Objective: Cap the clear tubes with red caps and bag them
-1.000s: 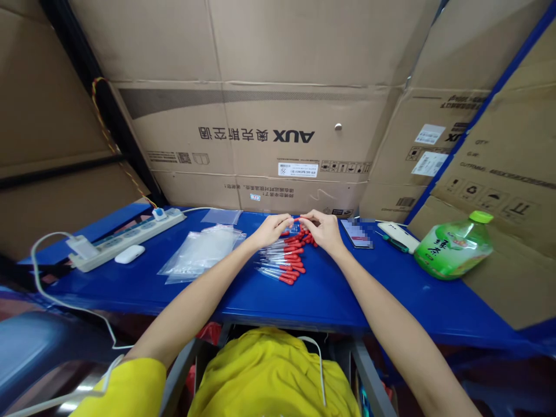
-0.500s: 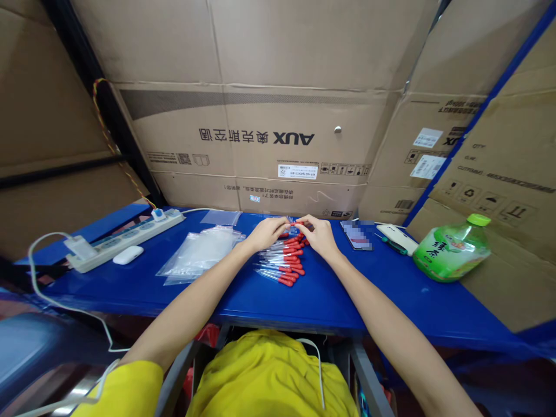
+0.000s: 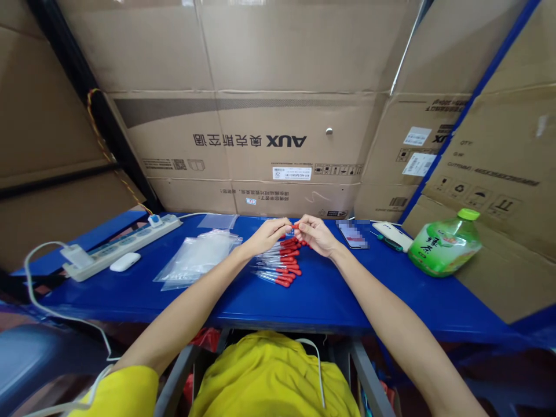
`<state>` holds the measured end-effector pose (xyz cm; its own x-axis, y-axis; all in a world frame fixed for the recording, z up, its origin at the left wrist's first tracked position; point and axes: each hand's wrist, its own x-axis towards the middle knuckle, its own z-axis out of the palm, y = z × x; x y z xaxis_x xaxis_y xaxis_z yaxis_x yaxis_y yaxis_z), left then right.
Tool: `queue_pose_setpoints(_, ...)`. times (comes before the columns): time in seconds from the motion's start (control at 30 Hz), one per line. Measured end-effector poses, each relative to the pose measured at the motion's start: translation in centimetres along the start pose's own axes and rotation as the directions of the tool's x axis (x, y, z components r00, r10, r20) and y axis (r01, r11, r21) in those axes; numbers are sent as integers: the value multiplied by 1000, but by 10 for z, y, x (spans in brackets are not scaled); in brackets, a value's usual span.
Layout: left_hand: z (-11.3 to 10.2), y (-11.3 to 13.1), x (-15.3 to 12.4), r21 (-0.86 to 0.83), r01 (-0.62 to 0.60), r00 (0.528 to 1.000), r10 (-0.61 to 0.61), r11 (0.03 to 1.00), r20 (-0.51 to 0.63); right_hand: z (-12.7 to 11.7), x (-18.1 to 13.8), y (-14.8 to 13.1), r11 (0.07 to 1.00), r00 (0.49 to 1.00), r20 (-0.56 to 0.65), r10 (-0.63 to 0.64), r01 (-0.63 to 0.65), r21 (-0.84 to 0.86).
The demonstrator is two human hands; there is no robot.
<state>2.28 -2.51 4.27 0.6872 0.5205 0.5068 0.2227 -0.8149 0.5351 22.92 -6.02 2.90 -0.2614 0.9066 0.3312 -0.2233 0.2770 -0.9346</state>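
Between my two hands is a dropper with a red rubber bulb (image 3: 294, 226), raised just above the far end of a pile. My left hand (image 3: 271, 234) pinches it from the left, thumb and fingertips together. From the other side, the fingertips of my right hand (image 3: 315, 234) close on the red bulb. Below them several clear droppers with red bulbs (image 3: 287, 260) lie in a row, tips to the left and bulbs to the right. The held dropper's clear tube is mostly hidden by my fingers.
Left of the droppers lies a stack of clear zip bags (image 3: 197, 258), with another bag (image 3: 218, 221) behind. A power strip (image 3: 121, 248) and white case (image 3: 125, 262) are farther left. Rightward are a phone (image 3: 353, 234), white device (image 3: 393, 236) and green bottle (image 3: 445, 246). Cardboard (image 3: 260, 116) walls the back.
My right hand has turned a little and its fingers have curled more around the red bulb. My left hand stays nearly in place. The whole view has shifted slightly.
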Motion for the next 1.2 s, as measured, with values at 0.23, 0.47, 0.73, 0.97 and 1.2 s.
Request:
queue_pose_setpoints(0.23,1,-10,0,225,21,1000,-16,974,-22,-11,4,0,910,989,5,-150,140,-389)
queue_pose_setpoints(0.47,11,-22,-1,463,244,968,-241,852,-67,-2,3,11,228,948,100,-301,174,-958)
queue_pose_setpoints(0.73,-3,-45,-7,376,78,978,-144,923,149,-19,10,22,321,956,107,-274,195,-927)
queue_pose_setpoints(0.97,-2,-49,-10,508,120,955,-239,853,175,-31,10,24,229,968,51,-247,109,-967)
queue_pose_setpoints(1.2,0,-55,-11,496,181,968,-244,849,63,-41,12,22,185,954,17,-301,76,-980)
